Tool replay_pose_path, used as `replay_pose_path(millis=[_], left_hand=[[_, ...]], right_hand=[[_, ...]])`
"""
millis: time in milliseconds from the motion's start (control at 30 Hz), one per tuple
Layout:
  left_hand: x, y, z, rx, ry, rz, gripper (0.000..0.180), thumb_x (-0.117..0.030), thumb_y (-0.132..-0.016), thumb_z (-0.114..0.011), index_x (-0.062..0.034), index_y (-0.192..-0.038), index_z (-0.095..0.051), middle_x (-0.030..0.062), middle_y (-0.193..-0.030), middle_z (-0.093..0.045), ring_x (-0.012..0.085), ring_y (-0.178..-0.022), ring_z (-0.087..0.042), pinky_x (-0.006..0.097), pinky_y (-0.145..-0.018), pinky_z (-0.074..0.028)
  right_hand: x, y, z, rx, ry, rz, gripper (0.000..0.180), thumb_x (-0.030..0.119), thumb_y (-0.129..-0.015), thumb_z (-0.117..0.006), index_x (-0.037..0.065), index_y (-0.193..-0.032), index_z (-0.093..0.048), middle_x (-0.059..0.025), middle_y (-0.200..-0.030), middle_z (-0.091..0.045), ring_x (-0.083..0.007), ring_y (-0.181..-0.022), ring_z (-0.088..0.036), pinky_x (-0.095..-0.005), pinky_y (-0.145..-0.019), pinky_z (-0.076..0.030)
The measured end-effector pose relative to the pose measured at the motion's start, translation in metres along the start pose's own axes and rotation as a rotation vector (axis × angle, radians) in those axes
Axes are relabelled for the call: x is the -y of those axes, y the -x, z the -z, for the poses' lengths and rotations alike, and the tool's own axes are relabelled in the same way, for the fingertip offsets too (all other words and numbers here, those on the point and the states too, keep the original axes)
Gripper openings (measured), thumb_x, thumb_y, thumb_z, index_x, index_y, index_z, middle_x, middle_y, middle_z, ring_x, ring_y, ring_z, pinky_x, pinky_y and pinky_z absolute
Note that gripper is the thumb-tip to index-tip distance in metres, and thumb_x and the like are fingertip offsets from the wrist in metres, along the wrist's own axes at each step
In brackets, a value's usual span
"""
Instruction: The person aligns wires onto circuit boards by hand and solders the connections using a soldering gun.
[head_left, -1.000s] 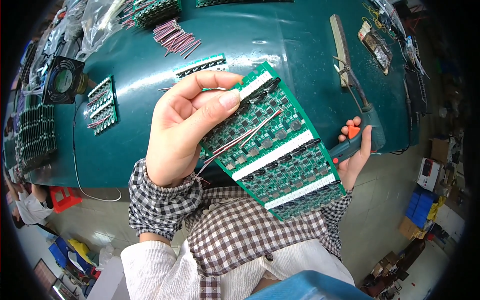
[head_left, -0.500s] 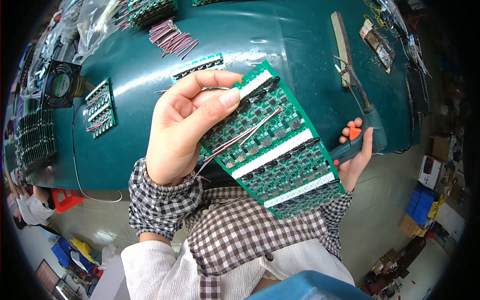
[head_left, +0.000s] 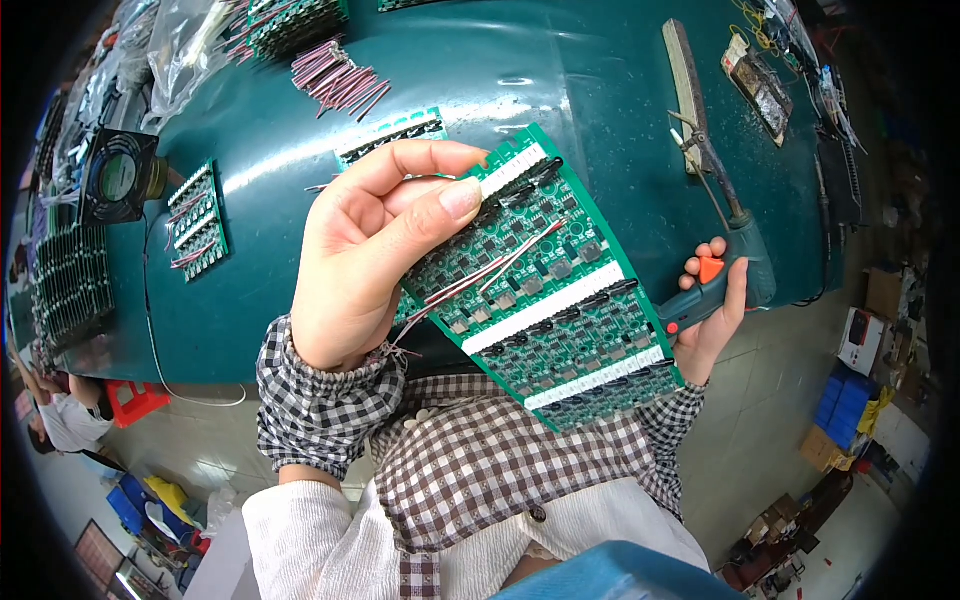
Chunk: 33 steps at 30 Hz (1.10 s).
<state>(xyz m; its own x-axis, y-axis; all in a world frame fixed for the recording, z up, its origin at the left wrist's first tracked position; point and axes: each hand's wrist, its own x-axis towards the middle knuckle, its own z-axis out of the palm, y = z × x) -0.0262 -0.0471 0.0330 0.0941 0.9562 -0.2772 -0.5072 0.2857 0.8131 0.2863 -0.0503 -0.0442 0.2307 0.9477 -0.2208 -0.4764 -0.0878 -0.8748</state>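
Observation:
My left hand (head_left: 375,240) pinches the upper left edge of a green circuit board panel (head_left: 560,300), thumb on its face. The panel is tilted in front of my chest, with white strips, black parts and rows of small chips across it. Thin red, black and white wires (head_left: 495,268) lie over its face. To the right, my right hand (head_left: 715,310) is wrapped round the handle of a soldering gun (head_left: 748,265) with an orange trigger. The gun's long metal tip points away over the table, apart from the panel. Part of the right hand is behind the panel.
On the green table (head_left: 480,70) lie a bundle of cut wires (head_left: 340,78), another board panel (head_left: 395,135) and a smaller wired board (head_left: 200,222). A black fan (head_left: 122,175) and stacked boards (head_left: 75,280) stand left. A long bar (head_left: 684,90) and dark block (head_left: 757,88) lie right.
The panel's lower end has shifted slightly up and left. Both hands keep their holds, and the soldering gun has hardly moved.

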Motion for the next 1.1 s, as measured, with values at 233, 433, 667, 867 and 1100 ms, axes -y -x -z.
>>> replay_pose_path(millis=[233, 433, 667, 867, 1100], left_hand=[[0.0, -0.002, 0.001, 0.012, -0.01, 0.001, 0.028, -0.006, -0.086, -0.058, 0.0055, -0.11, -0.052, 0.0121, -0.096, -0.066, 0.0128, -0.086, -0.063, 0.024, -0.078, -0.049], [0.0, -0.004, 0.002, 0.023, -0.026, 0.004, 0.027, -0.006, -0.086, -0.058, 0.0059, -0.11, -0.052, 0.0121, -0.096, -0.066, 0.0126, -0.086, -0.063, 0.024, -0.079, -0.049], [-0.005, -0.014, 0.0, 0.031, -0.086, 0.032, 0.026, -0.006, -0.086, -0.059, 0.005, -0.109, -0.053, 0.0105, -0.093, -0.066, 0.0109, -0.085, -0.062, 0.022, -0.078, -0.048], [-0.006, -0.027, -0.003, 0.056, -0.174, 0.022, 0.025, -0.006, -0.086, -0.059, 0.0043, -0.108, -0.055, 0.0083, -0.091, -0.066, 0.0089, -0.083, -0.061, 0.021, -0.077, -0.047], [-0.005, -0.049, -0.005, 0.121, -0.23, 0.077, 0.025, -0.007, -0.086, -0.06, 0.0041, -0.108, -0.055, 0.0082, -0.093, -0.066, 0.009, -0.085, -0.061, 0.021, -0.077, -0.048]], right_hand=[[-0.001, 0.001, 0.0, 0.01, -0.006, -0.007, 0.033, 0.034, -0.092, -0.05, 0.002, -0.099, -0.051, -0.0084, -0.09, -0.058, -0.0142, -0.073, -0.06, -0.0229, -0.057, -0.052], [-0.001, 0.001, 0.0, 0.024, -0.017, -0.004, 0.033, 0.034, -0.092, -0.05, 0.002, -0.099, -0.051, -0.0085, -0.09, -0.057, -0.0146, -0.073, -0.06, -0.023, -0.057, -0.053], [0.001, 0.002, 0.003, 0.04, -0.053, -0.031, 0.033, 0.034, -0.092, -0.051, 0.002, -0.099, -0.051, -0.0091, -0.09, -0.058, -0.0148, -0.072, -0.061, -0.0233, -0.056, -0.053], [0.004, 0.003, 0.005, 0.05, -0.072, -0.054, 0.034, 0.036, -0.091, -0.051, 0.002, -0.099, -0.05, -0.009, -0.09, -0.058, -0.015, -0.072, -0.061, -0.0235, -0.055, -0.053], [0.005, 0.009, 0.008, 0.051, -0.134, -0.09, 0.035, 0.036, -0.091, -0.051, 0.002, -0.099, -0.049, -0.0094, -0.092, -0.057, -0.0161, -0.073, -0.062, -0.0244, -0.055, -0.053]])
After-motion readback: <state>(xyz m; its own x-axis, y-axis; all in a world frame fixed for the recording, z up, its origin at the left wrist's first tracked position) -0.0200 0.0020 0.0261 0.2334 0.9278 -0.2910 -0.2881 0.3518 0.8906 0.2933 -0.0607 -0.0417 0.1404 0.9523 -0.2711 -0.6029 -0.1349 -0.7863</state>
